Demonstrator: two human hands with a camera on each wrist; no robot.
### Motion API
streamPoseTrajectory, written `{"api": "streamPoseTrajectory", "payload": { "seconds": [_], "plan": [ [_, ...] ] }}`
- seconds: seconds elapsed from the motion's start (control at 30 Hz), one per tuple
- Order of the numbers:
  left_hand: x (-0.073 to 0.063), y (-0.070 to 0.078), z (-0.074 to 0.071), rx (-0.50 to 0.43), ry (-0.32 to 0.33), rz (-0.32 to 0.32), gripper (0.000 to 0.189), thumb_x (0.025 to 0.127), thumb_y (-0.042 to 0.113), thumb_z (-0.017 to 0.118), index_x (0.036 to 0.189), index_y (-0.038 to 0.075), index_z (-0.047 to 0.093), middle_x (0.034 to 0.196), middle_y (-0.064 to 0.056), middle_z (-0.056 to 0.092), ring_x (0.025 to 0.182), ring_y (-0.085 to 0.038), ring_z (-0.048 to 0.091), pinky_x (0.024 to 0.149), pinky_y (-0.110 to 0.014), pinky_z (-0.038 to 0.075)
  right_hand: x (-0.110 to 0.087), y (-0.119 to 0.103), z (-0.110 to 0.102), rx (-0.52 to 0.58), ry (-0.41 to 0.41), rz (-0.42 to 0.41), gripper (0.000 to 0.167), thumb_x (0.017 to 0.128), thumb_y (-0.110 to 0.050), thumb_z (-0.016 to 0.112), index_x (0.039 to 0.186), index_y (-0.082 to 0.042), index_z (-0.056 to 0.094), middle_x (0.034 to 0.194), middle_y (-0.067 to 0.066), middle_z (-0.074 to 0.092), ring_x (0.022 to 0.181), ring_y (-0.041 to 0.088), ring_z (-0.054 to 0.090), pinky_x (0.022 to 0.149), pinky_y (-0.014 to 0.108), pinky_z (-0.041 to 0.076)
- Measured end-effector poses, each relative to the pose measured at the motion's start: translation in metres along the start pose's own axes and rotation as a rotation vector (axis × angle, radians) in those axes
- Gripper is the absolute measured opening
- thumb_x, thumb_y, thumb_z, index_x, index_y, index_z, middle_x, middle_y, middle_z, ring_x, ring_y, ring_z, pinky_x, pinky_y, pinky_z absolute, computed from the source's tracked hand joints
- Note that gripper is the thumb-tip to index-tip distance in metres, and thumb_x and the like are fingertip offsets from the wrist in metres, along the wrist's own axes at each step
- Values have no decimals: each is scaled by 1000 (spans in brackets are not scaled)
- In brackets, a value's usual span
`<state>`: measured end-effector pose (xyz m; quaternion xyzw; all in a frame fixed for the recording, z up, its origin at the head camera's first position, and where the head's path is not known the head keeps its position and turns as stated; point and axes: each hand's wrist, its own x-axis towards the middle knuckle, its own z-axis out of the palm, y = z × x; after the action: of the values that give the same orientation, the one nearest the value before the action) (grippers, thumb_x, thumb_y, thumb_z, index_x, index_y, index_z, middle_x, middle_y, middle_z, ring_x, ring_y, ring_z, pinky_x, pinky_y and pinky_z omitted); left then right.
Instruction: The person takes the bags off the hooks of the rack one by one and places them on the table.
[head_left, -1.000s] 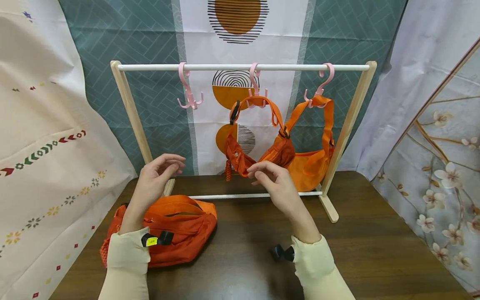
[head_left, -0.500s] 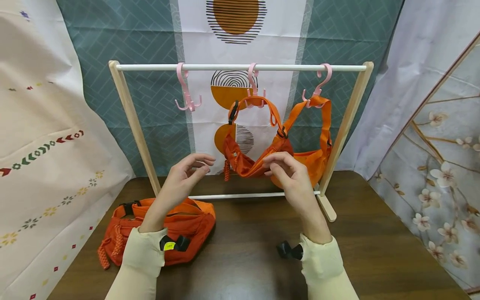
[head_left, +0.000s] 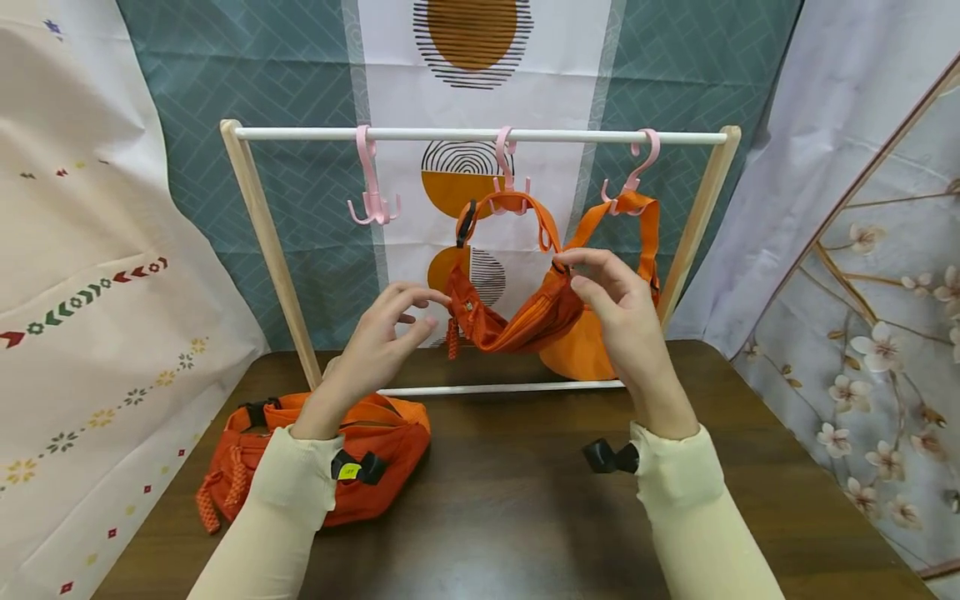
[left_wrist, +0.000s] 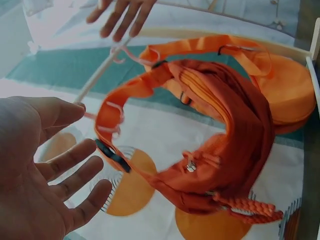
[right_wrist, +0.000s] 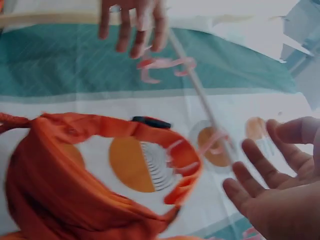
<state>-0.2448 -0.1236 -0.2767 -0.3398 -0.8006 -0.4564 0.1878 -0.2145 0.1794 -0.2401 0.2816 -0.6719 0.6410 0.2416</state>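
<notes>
A red-orange waist bag [head_left: 525,329] hangs by its strap from the middle pink hook [head_left: 504,158]. My left hand [head_left: 386,337] is left of this bag, fingers loosely bent and holding nothing; in the left wrist view its fingers [left_wrist: 82,180] are spread near the black buckle [left_wrist: 112,155]. On the other side, my right hand [head_left: 618,308] is in front of the bag's right end. Its fingers [right_wrist: 255,175] look apart from the strap [right_wrist: 187,155] in the right wrist view. Behind, an orange shoulder bag [head_left: 581,354] hangs from the right pink hook [head_left: 637,167], partly hidden by my right hand.
A white rail [head_left: 435,134] on wooden posts [head_left: 273,258] carries the hooks; a left pink hook [head_left: 372,192] bears no bag. Another red-orange waist bag [head_left: 375,492] lies on the brown table [head_left: 510,500], partly behind my left forearm. Patterned cloth [head_left: 300,75] hangs behind.
My left hand has moved right, from above the lying bag toward the hanging waist bag. My right hand has moved up and to the right. The hanging bags stay on their hooks.
</notes>
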Motion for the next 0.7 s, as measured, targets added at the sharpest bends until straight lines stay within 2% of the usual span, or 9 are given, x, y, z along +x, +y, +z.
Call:
{"api": "streamPoseTrajectory", "payload": {
  "seconds": [0.1, 0.2, 0.3, 0.4, 0.57, 0.7],
  "plan": [
    [3, 8, -1, 11, -6, 19, 23, 104, 9, 64, 126, 8, 70, 128, -8, 58, 121, -25, 51, 99, -52, 48, 10, -12, -6, 1, -40, 56, 27, 106, -4, 54, 130, -3, 67, 130, 9, 63, 120, 26, 55, 104, 35, 41],
    [10, 13, -3, 22, -11, 30, 24, 104, 10, 63, 127, 8, 70, 128, -8, 58, 123, -26, 51, 99, -54, 46, 21, -21, -10, -61, -67, 51, 27, 107, -9, 54, 131, -5, 67, 133, 9, 60, 128, 25, 53, 113, 39, 38],
    [20, 17, -6, 37, -18, 27, 25, 105, 12, 63, 128, 8, 69, 129, -9, 57, 125, -27, 50, 100, -54, 45, 34, -25, -12, -116, -89, 40, 27, 107, -12, 57, 132, -6, 67, 138, 8, 57, 136, 24, 51, 117, 42, 37],
    [33, 19, -9, 69, -36, 13, 26, 105, 14, 62, 130, 8, 68, 133, -10, 56, 128, -28, 48, 101, -54, 45, 49, -27, -13, -213, -105, -4, 30, 106, -14, 59, 135, -6, 65, 142, 8, 57, 140, 22, 47, 118, 40, 36],
    [51, 13, -17, 124, -75, -28, 28, 105, 15, 60, 132, 8, 67, 132, -13, 55, 123, -29, 50, 101, -51, 46, 72, -27, -18, -479, -134, -121, 37, 106, -14, 59, 143, -9, 62, 149, 6, 54, 146, 15, 39, 122, 36, 27],
    [58, 10, -20, 127, -79, -51, 29, 106, 15, 60, 132, 7, 67, 133, -13, 55, 123, -30, 51, 101, -49, 47, 87, -26, -19, -591, -170, -173, 41, 107, -13, 58, 148, -10, 58, 155, 6, 50, 152, 13, 30, 124, 30, 21]
  ]
}}
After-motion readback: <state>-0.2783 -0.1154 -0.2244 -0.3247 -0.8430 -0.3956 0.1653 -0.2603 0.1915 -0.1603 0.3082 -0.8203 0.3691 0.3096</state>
